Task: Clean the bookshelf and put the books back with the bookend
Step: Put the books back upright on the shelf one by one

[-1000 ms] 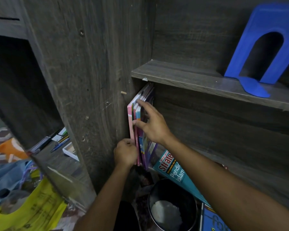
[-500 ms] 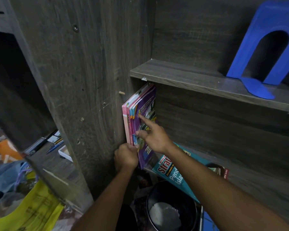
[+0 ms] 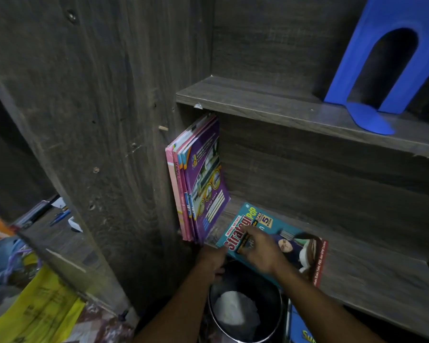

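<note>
Dark wood-grain bookshelf, two boards in view. Lower shelf [image 3: 382, 276] carries a small stack of upright books [image 3: 198, 184] leaning against the left side panel [image 3: 109, 120], purple note book outermost. Blue bookend [image 3: 382, 68] sits on the upper shelf [image 3: 282, 105], well apart from the books.

Teal workbook [image 3: 290, 233] lies flat on the lower shelf, just beside the stack. My right hand [image 3: 260, 251] is on its cover, fingers spread and pressing down — not pinching yet. Left hand [image 3: 213, 258] is at the workbook's near left corner, by the foot of the stack; can't tell if it's closed on anything.

Step as I read it: stand the workbook up against the stack. Plan — thumb under the near edge, tip it up spine-out, slide it flush to the purple cover. Stack leans, so left hand should brace it. Bookend goes in last. Bin [image 3: 245, 315] sits below the shelf edge; don't let the book slide off.
</note>
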